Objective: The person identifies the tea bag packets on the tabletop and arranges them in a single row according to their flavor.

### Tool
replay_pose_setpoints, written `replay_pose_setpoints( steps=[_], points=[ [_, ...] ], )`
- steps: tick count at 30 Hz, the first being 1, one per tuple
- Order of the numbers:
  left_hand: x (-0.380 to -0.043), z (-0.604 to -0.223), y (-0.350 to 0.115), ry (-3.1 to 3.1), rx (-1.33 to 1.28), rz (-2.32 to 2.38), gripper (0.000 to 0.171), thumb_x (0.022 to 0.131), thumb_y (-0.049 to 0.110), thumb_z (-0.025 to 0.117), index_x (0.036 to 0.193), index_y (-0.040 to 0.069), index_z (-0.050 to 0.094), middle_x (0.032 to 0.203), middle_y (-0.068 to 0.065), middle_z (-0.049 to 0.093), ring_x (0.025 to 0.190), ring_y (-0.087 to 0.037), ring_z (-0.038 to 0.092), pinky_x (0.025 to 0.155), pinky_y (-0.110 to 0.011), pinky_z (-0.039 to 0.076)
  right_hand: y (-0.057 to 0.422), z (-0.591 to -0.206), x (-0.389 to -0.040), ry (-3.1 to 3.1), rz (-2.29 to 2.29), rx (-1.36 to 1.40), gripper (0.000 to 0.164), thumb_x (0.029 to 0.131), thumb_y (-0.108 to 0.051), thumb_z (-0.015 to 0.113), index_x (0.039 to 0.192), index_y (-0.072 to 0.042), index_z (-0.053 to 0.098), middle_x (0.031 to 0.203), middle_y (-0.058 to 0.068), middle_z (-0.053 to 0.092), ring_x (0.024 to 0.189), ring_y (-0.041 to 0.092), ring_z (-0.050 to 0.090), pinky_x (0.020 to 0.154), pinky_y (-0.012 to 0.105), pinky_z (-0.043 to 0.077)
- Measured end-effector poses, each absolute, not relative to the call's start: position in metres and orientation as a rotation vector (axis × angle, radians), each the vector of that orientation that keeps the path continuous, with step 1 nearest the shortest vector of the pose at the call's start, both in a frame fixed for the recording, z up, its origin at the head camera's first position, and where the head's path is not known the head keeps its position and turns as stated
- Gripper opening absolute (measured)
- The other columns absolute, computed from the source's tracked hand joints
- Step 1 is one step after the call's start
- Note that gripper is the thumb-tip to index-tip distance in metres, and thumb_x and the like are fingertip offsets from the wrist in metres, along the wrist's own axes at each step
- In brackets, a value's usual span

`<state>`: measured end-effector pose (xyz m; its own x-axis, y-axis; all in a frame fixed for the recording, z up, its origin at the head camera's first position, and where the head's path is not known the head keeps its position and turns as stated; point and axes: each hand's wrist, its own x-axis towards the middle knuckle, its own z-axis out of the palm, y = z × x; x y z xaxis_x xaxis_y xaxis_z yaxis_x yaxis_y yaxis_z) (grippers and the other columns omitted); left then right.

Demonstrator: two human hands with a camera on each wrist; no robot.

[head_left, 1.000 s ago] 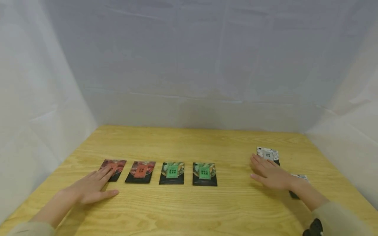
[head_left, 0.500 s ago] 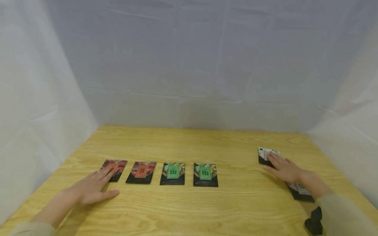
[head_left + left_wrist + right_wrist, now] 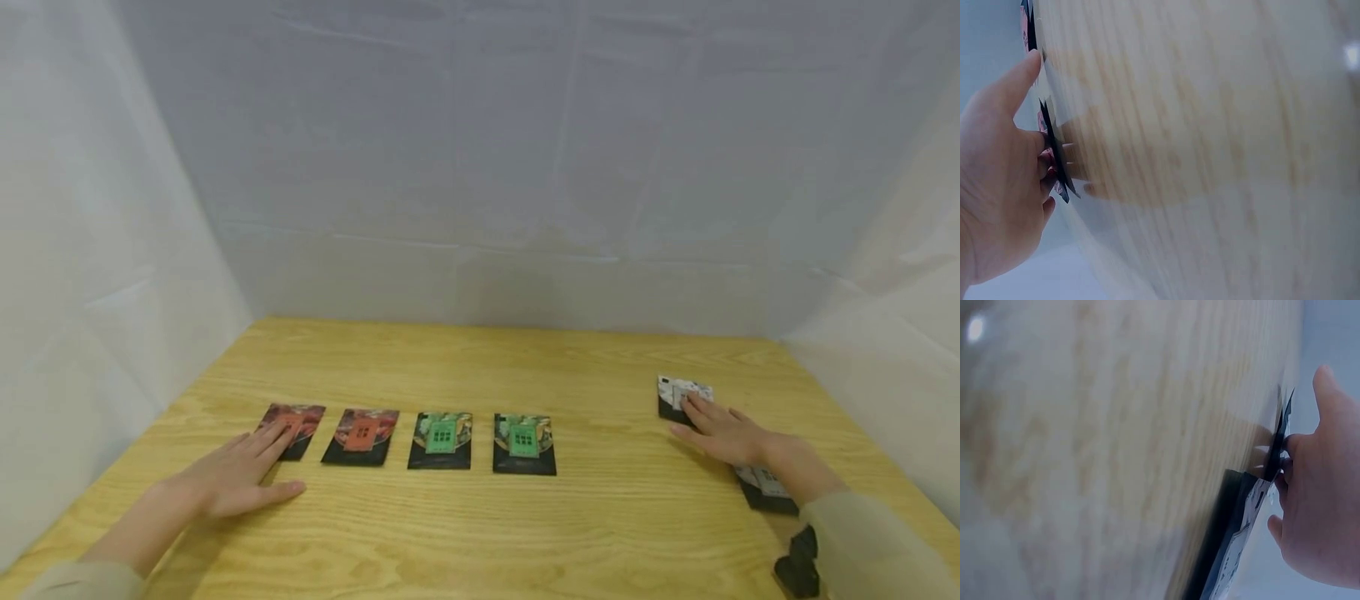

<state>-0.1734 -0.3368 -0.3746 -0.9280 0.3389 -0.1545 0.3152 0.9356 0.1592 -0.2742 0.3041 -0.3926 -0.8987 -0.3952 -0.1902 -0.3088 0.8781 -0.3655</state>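
My left hand (image 3: 232, 479) lies with straight fingers on the leftmost red-and-black packet (image 3: 303, 421), thumb spread to the side; the left wrist view shows the fingertips touching that packet (image 3: 1054, 153). On the right, my right hand (image 3: 727, 433) rests its extended fingertips on a white-and-black packet (image 3: 671, 407). Partly under the right wrist lies a second white-and-black packet (image 3: 768, 492), also close to the hand in the right wrist view, where its dark edge (image 3: 1225, 537) shows. Neither hand curls round anything.
Between the hands lie another red packet (image 3: 362, 436) and two green-and-black packets, one left (image 3: 441, 440) and one right (image 3: 524, 443), in a row on the wooden table (image 3: 450, 533). A dark object (image 3: 798, 562) sits by the right sleeve. White sheeting (image 3: 480, 167) surrounds the table.
My right hand has moved a little rightward onto the far white packet, uncovering more of the near white packet. The left hand has stayed on the red packet.
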Motion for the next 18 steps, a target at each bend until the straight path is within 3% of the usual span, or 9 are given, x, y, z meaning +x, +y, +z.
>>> replay_pose_setpoints(
  steps=[7, 18],
  points=[
    [-0.174, -0.375, -0.336, 2.908, 0.495, 0.192, 0.085, 0.089, 0.055, 0.049, 0.14, -0.01, 0.029, 0.145, -0.033, 0.02, 0.13, -0.051, 0.021, 0.103, -0.063, 0.018, 0.293, -0.383, -0.259, 2.769, -0.522, -0.591, 0.081, 0.096, -0.05, 0.04, 0.143, 0.011, 0.016, 0.147, 0.034, 0.003, 0.133, 0.05, 0.0, 0.1, 0.068, -0.005],
    [-0.173, -0.375, -0.336, 2.919, 0.505, 0.184, 0.084, 0.09, 0.054, 0.049, 0.14, -0.01, 0.03, 0.145, -0.033, 0.02, 0.13, -0.052, 0.021, 0.104, -0.063, 0.018, 0.283, -0.384, -0.247, 2.754, -0.495, -0.697, 0.076, 0.097, -0.048, 0.039, 0.145, 0.006, 0.017, 0.15, 0.029, 0.006, 0.135, 0.046, 0.002, 0.102, 0.066, 0.0]
  ],
)
